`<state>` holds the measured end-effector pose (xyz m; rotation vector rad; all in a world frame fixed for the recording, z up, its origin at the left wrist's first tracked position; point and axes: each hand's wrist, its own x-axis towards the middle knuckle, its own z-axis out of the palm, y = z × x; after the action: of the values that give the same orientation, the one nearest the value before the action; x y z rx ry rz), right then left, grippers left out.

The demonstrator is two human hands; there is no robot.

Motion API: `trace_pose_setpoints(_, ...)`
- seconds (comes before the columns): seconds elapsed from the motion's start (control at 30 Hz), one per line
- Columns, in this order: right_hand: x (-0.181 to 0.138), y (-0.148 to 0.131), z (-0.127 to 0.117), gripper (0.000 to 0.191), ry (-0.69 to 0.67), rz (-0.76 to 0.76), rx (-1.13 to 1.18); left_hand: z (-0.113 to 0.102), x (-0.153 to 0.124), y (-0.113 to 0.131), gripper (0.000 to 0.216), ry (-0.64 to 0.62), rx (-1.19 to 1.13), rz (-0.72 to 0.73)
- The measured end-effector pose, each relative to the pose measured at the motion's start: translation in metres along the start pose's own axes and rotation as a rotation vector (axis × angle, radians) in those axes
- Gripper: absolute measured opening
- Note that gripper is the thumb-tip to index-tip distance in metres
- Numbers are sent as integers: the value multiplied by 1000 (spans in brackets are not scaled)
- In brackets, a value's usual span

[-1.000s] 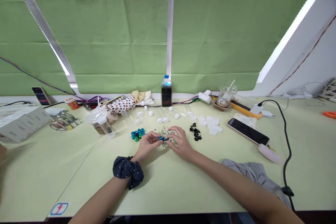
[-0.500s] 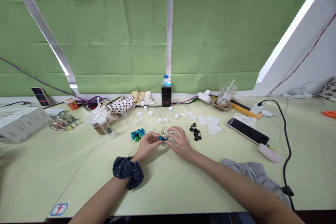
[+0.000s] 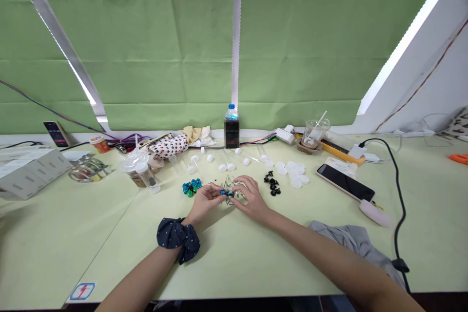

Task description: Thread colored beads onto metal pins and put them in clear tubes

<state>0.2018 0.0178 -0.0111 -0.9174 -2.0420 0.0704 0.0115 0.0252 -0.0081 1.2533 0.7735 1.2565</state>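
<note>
Head view looks down on both hands meeting at the middle of the counter (image 3: pixel 237 253). The left hand (image 3: pixel 204 198), a dark dotted scrunchie (image 3: pixel 178 240) on its wrist, has its fingers pinched together on small blue beads (image 3: pixel 224 193). The right hand (image 3: pixel 251 198) lies opposite, fingers curled over a heap of clear tubes (image 3: pixel 231 184); whether they grip one I cannot tell. Just left of the left fingers sits a cluster of blue and green balls (image 3: pixel 192 186); right of the right fingers lie black pieces (image 3: pixel 272 185) and white caps (image 3: pixel 293 173).
</note>
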Motion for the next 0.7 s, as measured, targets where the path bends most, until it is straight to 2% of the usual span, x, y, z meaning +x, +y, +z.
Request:
trace_pose_setpoints(0.5, 1, -2, -2, 13, -19, -13, -18, 1, -1, 1, 23, -8, -17, -10)
trace_pose_setpoints(0.7, 1, -1, -2, 25, -3, -17, -17, 0, 0, 1, 24, 2, 0, -3)
